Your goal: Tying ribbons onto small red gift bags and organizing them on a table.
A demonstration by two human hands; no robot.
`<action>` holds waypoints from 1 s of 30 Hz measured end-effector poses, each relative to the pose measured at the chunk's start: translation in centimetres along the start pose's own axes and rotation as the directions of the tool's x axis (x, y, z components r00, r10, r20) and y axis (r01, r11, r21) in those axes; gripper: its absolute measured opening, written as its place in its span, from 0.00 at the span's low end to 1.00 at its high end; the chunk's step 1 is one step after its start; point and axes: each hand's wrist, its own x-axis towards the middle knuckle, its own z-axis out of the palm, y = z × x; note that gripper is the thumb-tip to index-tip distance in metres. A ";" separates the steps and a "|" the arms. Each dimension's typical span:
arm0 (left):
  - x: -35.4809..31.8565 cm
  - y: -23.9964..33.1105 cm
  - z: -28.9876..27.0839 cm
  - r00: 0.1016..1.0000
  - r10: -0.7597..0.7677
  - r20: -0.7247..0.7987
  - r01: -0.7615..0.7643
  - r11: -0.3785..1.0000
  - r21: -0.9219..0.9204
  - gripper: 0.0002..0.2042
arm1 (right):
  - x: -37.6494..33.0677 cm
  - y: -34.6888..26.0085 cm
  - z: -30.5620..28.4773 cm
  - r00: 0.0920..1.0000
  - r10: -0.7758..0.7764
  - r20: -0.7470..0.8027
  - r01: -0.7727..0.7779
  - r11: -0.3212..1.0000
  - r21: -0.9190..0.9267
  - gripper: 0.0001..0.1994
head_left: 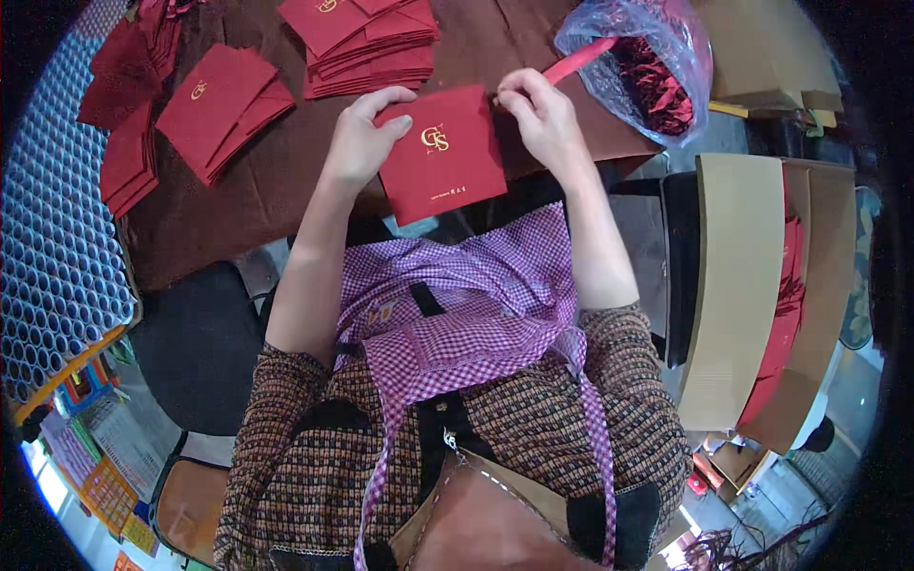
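Observation:
A flat red paper bag (pixel 443 157) with gold print is held upright before me, over the table's near edge. My left hand (pixel 367 138) grips its upper left side, thumb on the front and fingers behind. At the upper right corner my right hand (pixel 541 119) is closed in a pinch. From this hand a red ribbon (pixel 579 61) runs toward a clear plastic bag (pixel 583 29) filled with dark red strips. The fingertips partly hide what they pinch.
Stacks of red paper bags (pixel 367 48) and more folded ones (pixel 224 109) lie on the brown-covered table (pixel 238 214). A cardboard box (pixel 738 295) with red pieces inside stands at my right. A perforated blue-white panel (pixel 62 228) borders the left. A dark chair (pixel 205 343) is nearby.

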 end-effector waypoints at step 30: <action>1.4 -1.4 -0.6 0.907 0.415 -0.072 -0.332 0.809 0.486 0.08 | 1.5 0.7 4.3 0.979 -0.057 -0.194 0.038 0.994 -0.098 0.05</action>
